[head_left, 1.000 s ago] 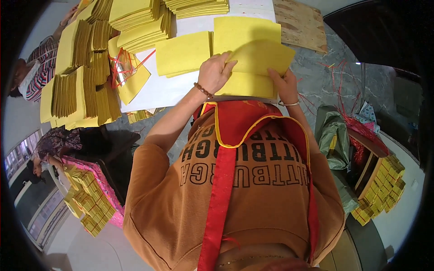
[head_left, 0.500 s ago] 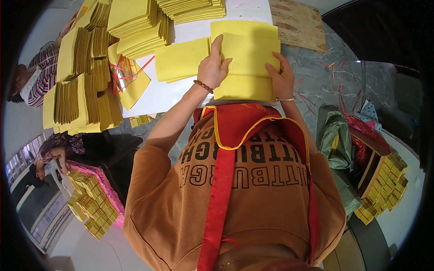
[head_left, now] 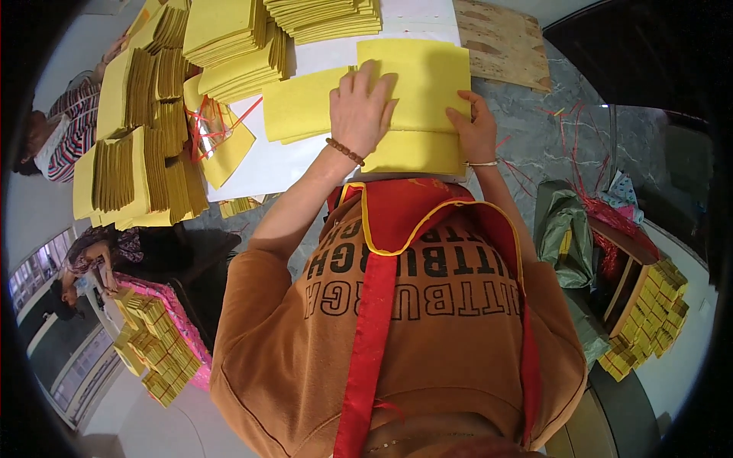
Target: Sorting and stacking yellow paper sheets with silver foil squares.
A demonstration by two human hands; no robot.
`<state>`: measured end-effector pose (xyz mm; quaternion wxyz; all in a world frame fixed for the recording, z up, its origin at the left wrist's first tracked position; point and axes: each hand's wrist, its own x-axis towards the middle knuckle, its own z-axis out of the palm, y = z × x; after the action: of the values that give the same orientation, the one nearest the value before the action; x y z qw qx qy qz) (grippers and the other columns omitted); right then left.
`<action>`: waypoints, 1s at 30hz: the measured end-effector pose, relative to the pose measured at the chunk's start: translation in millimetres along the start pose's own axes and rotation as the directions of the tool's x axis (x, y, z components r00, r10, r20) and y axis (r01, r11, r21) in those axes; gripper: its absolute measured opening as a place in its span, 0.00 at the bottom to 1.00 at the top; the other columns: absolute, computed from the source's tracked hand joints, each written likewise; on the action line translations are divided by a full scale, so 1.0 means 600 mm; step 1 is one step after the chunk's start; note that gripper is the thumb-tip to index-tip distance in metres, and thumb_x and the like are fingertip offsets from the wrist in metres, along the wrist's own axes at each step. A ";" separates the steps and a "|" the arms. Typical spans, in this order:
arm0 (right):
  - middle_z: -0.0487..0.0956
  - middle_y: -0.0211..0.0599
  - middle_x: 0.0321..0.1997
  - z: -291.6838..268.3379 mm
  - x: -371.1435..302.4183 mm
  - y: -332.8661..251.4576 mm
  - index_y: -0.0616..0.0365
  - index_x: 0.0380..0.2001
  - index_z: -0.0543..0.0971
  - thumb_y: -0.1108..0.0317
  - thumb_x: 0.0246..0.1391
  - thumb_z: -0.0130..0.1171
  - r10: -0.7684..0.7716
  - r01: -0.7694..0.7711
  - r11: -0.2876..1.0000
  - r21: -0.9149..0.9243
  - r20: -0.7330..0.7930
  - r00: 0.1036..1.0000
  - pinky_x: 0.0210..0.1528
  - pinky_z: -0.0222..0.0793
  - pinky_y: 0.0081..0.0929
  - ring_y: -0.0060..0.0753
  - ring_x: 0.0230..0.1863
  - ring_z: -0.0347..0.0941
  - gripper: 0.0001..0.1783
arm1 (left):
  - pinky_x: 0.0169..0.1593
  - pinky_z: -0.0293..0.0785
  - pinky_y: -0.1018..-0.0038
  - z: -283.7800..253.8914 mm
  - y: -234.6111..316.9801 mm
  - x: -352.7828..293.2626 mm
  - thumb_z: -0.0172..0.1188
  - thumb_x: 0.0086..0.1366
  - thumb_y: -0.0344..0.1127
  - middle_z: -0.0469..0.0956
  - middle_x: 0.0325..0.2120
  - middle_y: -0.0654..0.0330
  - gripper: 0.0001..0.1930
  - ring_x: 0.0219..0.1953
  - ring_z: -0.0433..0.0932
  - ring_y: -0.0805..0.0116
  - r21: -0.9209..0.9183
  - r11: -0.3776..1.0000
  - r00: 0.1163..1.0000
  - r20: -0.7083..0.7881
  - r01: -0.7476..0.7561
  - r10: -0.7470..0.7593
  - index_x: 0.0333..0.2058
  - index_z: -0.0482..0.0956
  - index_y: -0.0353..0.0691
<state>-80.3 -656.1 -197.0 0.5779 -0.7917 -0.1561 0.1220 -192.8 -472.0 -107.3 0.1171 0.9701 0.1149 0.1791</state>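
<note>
My left hand [head_left: 360, 107] lies palm down, fingers spread, on yellow paper sheets [head_left: 427, 72] at the table's near edge. At their right edge is my right hand [head_left: 477, 130], with thumb and forefinger apart and touching the paper; its other fingers are partly hidden. Closer to my body, another yellow sheet [head_left: 412, 153] shows below a crosswise edge. To the left, a low yellow stack [head_left: 301, 105] reaches under or beside my left hand; where it ends is hidden.
Tall stacks of folded yellow paper [head_left: 221, 30] fill the table's left and back. Red ties [head_left: 205, 130] lie on a loose sheet. A wooden board [head_left: 504, 42] is at the back right. Two people work at the left. Yellow bundles [head_left: 649, 317] sit at the lower right.
My left hand has turned flatter, its fingers spreading over the paper. The upper sheet that stuck out to the right now lines up with those beneath. My right hand has barely moved.
</note>
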 end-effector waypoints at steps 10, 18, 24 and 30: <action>0.75 0.44 0.39 -0.001 -0.009 -0.046 0.53 0.46 0.71 0.62 0.41 0.63 0.059 -0.055 0.996 -0.076 0.059 0.997 0.41 0.67 0.25 0.38 0.41 0.72 0.25 | 0.61 0.47 0.57 0.074 0.014 -0.021 0.45 0.60 0.56 0.56 0.58 0.56 0.29 0.61 0.51 0.55 -0.042 0.933 0.904 0.234 -0.357 0.357 0.58 0.58 0.52; 0.65 0.44 0.54 0.007 -0.042 -0.045 0.55 0.54 0.63 0.68 0.46 0.58 -0.094 0.088 0.970 -0.227 -0.017 0.995 0.49 0.63 0.29 0.38 0.52 0.65 0.29 | 0.62 0.43 0.57 0.076 0.011 -0.018 0.45 0.60 0.55 0.53 0.60 0.56 0.29 0.62 0.49 0.55 -0.035 0.936 0.895 0.281 -0.350 0.346 0.58 0.57 0.53; 0.66 0.41 0.55 0.006 -0.037 0.003 0.60 0.55 0.61 0.73 0.50 0.54 0.092 -0.100 0.910 0.402 0.040 0.995 0.52 0.62 0.26 0.32 0.52 0.64 0.27 | 0.58 0.51 0.57 0.072 0.010 -0.013 0.52 0.57 0.49 0.56 0.58 0.56 0.26 0.58 0.55 0.56 -0.076 0.921 0.892 0.232 -0.381 0.388 0.55 0.64 0.53; 0.66 0.42 0.55 0.007 -0.041 -0.002 0.62 0.55 0.61 0.75 0.52 0.51 0.070 -0.092 0.878 0.469 0.064 0.995 0.52 0.61 0.25 0.32 0.53 0.64 0.26 | 0.49 0.61 0.60 0.077 0.016 -0.014 0.54 0.55 0.43 0.63 0.52 0.48 0.26 0.51 0.63 0.53 0.027 0.863 0.854 0.168 -0.504 0.493 0.53 0.66 0.44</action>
<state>-104.3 -661.8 -196.8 0.7438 -0.6302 -0.1015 0.1982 -181.5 -492.0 -149.3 0.0412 0.9811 -0.1435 0.1231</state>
